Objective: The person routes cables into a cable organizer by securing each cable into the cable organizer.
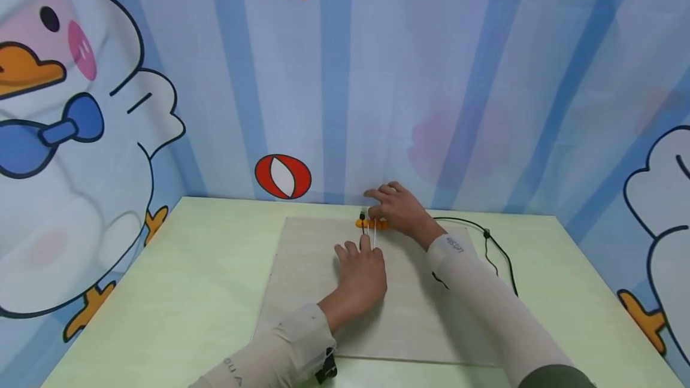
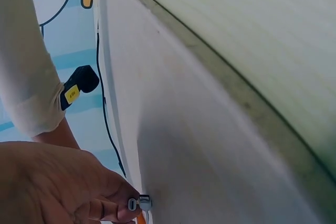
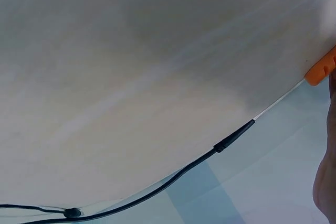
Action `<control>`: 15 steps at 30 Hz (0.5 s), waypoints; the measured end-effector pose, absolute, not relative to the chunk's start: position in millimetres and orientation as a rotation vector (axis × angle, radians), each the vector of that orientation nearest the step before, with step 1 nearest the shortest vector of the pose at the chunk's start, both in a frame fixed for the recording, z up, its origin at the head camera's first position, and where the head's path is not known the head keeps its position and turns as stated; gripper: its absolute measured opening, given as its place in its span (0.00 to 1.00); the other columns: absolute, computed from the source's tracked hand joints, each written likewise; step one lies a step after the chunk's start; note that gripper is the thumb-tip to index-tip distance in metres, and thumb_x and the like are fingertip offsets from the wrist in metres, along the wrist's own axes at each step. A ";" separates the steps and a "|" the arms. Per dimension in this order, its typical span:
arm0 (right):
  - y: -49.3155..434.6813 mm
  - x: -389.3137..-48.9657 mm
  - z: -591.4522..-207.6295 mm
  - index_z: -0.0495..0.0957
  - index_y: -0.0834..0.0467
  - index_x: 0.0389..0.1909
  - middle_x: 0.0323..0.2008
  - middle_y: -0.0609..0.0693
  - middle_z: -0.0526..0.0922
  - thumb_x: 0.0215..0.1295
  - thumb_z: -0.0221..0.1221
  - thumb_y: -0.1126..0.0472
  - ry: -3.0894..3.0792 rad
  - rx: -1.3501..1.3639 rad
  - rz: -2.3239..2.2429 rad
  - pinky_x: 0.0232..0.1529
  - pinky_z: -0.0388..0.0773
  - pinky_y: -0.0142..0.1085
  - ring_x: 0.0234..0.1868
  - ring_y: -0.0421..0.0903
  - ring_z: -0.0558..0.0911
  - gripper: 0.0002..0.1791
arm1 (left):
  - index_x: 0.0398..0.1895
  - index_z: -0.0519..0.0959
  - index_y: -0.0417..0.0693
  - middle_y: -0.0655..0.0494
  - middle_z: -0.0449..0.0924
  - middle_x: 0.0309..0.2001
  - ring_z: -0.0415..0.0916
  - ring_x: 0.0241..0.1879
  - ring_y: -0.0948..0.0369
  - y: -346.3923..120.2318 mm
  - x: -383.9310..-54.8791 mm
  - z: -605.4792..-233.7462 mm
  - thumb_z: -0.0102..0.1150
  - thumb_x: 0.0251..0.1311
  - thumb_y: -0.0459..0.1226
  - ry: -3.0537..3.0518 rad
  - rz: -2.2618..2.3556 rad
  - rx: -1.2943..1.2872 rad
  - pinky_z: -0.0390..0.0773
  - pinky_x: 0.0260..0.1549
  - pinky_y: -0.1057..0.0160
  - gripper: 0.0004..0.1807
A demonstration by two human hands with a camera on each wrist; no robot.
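Observation:
On the far edge of a pale board [image 1: 312,292] lies an orange cable holder [image 1: 381,224] with several slots. A thin white cable [image 1: 375,233] runs from it toward my left hand [image 1: 360,274], whose thumb and fingers pinch the cable. In the left wrist view, small pale connectors [image 2: 145,202] show by those fingertips. My right hand [image 1: 404,209] is at the holder, some fingers raised and one digit low against it; what that digit grips is hidden. The right wrist view shows a finger touching the orange holder [image 3: 320,71]. A black plug [image 1: 362,216] stands at the holder's left end.
A black cable [image 1: 501,250] curves across the table right of the board. A printed duck curtain [image 1: 377,76] hangs behind the table. In the right wrist view, a black cable sleeve [image 3: 233,136] joins a thin pale cable along the board's edge.

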State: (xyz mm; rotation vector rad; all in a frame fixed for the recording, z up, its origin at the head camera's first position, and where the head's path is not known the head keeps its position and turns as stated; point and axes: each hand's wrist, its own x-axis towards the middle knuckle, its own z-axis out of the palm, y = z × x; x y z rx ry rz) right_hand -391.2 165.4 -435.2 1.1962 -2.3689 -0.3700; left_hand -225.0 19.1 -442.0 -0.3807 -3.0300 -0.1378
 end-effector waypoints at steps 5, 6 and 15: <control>165.2 -390.4 -434.6 0.94 0.39 0.47 0.73 0.50 0.85 0.76 0.73 0.62 -2.380 1.204 -0.436 0.73 0.81 0.54 0.62 0.54 0.86 0.11 | 0.52 0.87 0.41 0.41 0.74 0.59 0.77 0.67 0.34 24.6 -222.0 -441.4 0.62 0.81 0.42 -3.008 -0.089 -0.414 0.72 0.72 0.31 0.13; 165.0 -390.7 -434.7 0.94 0.39 0.47 0.73 0.50 0.84 0.76 0.73 0.62 -2.380 1.201 -0.449 0.74 0.81 0.53 0.62 0.54 0.85 0.11 | 0.53 0.87 0.41 0.41 0.74 0.60 0.77 0.68 0.33 25.2 -219.0 -435.9 0.61 0.83 0.43 -3.026 -0.063 -0.423 0.71 0.74 0.31 0.14; 160.6 -393.7 -435.2 0.95 0.37 0.47 0.73 0.48 0.84 0.77 0.72 0.56 -2.398 1.165 -0.437 0.74 0.79 0.53 0.62 0.52 0.85 0.08 | 0.51 0.88 0.43 0.41 0.75 0.60 0.76 0.70 0.32 29.3 -221.5 -439.2 0.62 0.83 0.43 -3.019 -0.016 -0.468 0.70 0.76 0.30 0.13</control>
